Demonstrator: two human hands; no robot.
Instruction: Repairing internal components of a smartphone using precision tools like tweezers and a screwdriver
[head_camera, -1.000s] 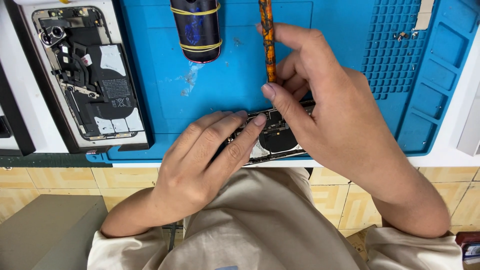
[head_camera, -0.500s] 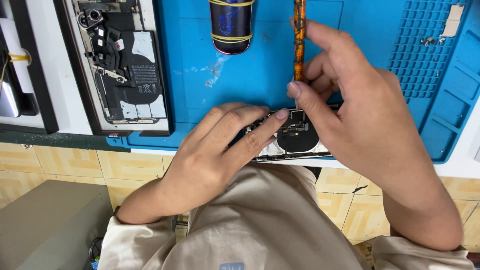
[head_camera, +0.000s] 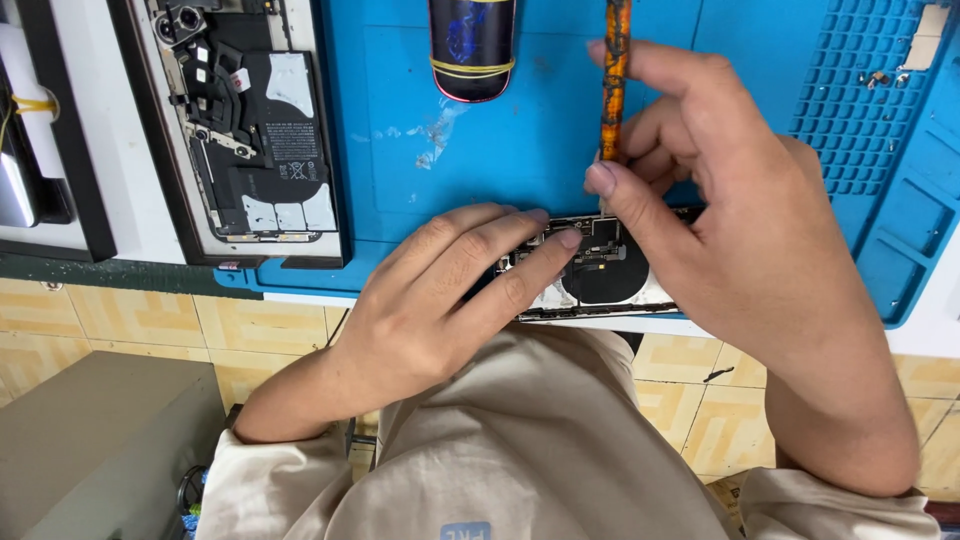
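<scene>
Blue mat (head_camera: 520, 130) unchanged: right hand (head_camera: 720, 200) still holds screwdriver (head_camera: 614, 80) upright.

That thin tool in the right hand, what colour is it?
Orange with dark blotches, best seen in the head view: the tool.

Even, bright light fell across the blue work mat (head_camera: 520, 150).
Shadows stayed soft beneath both hands; a faint sheen marked the mat, focus held sharp, and edges bowed only slightly.
</scene>
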